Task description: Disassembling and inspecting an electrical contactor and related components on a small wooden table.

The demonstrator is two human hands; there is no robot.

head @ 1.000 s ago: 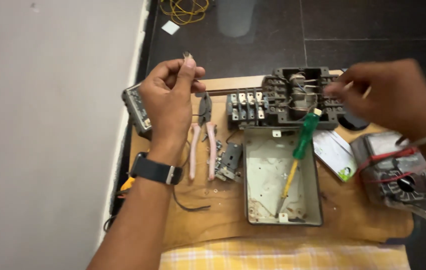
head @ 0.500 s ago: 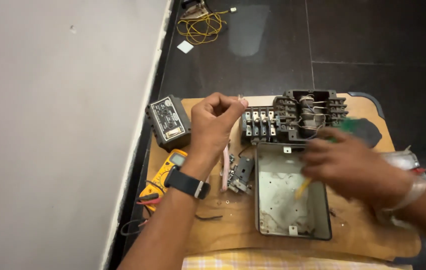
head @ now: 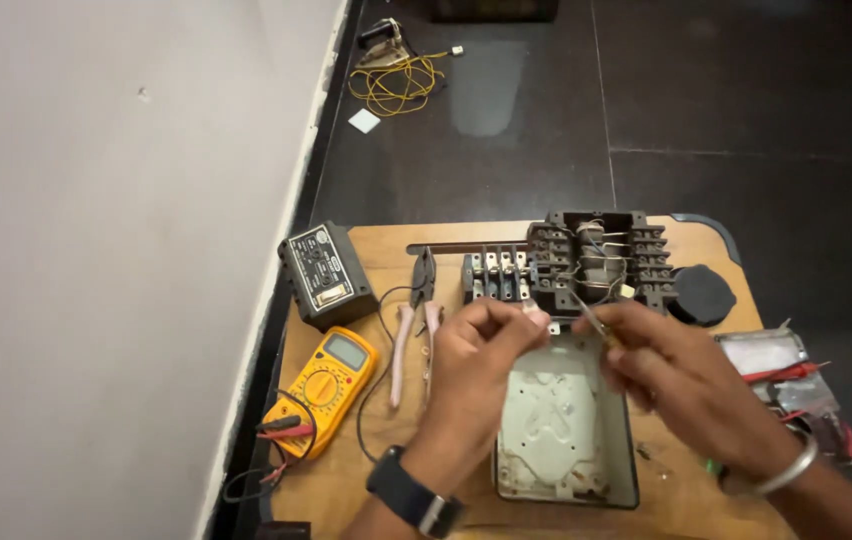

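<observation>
Since half a second ago we see both hands drawn together over the far rim of the grey metal box (head: 564, 420), and the view has dropped so the yellow multimeter (head: 324, 390) now shows whole on the left of the wooden board (head: 386, 480).

Our left hand (head: 481, 350) is curled, thumb and fingertips pinched on something tiny near the box's far edge; what it pinches is too small to make out. Our right hand (head: 681, 385) grasps a thin metal tool (head: 589, 315), its tip pointing far-left toward the black terminal block (head: 596, 262); the handle is buried in the fist, so we cannot tell what kind of tool it is.

Pink-handled pliers (head: 414, 325) lie just left of the left hand, with a black module (head: 324, 272) farther left. A round black cap (head: 701, 295) sits right of the terminal block. At the right edge a clear packet (head: 791, 385) with red parts is partly hidden behind the right wrist. Yellow wire (head: 396, 85) lies on the dark floor far away.
</observation>
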